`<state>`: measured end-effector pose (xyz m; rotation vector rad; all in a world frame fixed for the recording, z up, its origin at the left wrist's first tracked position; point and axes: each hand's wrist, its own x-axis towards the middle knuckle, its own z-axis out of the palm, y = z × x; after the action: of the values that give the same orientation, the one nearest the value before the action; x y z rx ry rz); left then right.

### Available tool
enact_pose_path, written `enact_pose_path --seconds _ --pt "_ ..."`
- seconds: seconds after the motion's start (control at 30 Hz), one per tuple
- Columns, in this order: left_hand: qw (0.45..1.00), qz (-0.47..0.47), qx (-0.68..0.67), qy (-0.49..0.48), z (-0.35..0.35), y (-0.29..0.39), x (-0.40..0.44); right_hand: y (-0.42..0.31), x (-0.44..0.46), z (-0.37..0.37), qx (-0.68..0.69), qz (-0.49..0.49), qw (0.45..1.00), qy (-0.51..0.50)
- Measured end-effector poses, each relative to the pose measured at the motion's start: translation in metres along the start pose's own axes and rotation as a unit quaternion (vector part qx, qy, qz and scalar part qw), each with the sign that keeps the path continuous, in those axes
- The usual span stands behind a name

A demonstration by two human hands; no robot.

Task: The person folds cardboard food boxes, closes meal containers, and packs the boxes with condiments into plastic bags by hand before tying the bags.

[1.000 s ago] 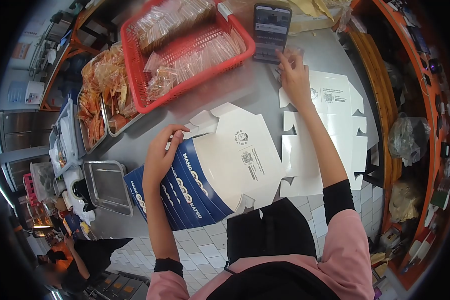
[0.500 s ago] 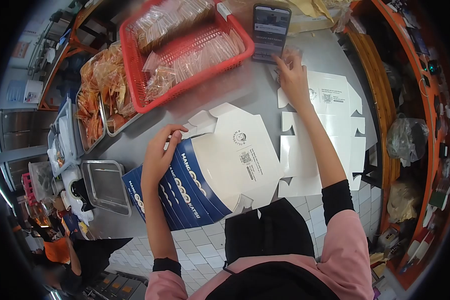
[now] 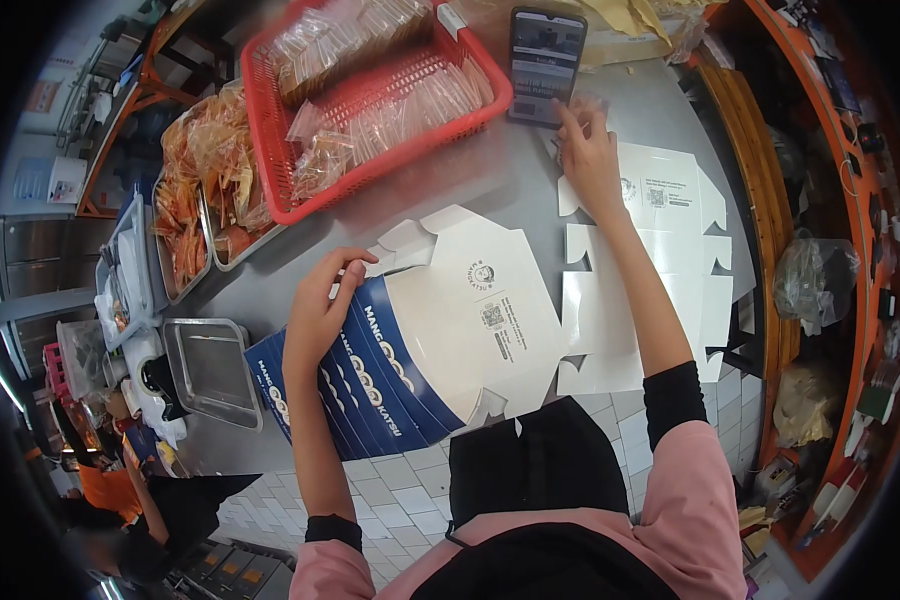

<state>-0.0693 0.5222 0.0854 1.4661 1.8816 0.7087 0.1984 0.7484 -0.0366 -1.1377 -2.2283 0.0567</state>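
Note:
My left hand [image 3: 320, 300] rests on a fanned stack of blue-and-white printed box blanks [image 3: 380, 385], its fingers loosely stretched at the far edge. The top blank's white side [image 3: 510, 310] shows a round logo and a QR code. My right hand [image 3: 592, 165] is at the phone [image 3: 545, 70], with the index finger stretched to the lower part of its lit screen. The other fingers are partly bent and hold nothing that I can make out. Under my right forearm lies a flat white box blank [image 3: 650, 275].
A red plastic basket [image 3: 370, 170] holds rows of small clear sachets. Left of it stand metal trays with bagged orange-brown food [image 3: 215, 165] and a shallow metal tray [image 3: 210, 375]. Orange shelving [image 3: 855, 380] runs along the right. Another person in orange [image 3: 110, 490] is at lower left.
The phone's screen shows different content, and my right index finger has shifted slightly up on it. My left hand stays on the stack.

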Motion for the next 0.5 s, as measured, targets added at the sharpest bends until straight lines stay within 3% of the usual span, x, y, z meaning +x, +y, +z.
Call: enact_pose_path --seconds 0.17,0.27,0.5 --pt "1.000 -0.002 0.004 0.000 -0.0001 0.0005 0.0000 -0.0008 0.0006 -0.0017 0.004 0.007 1.000 0.020" --pt "1.000 0.001 -0.001 0.002 -0.0001 0.0012 0.0000 0.0033 -0.0004 -0.0005 -0.019 -0.053 0.998 0.006" --pt "1.000 0.005 0.005 0.003 -0.0006 0.0022 -0.0004 -0.0021 0.0016 0.0000 0.030 0.005 0.999 0.042"
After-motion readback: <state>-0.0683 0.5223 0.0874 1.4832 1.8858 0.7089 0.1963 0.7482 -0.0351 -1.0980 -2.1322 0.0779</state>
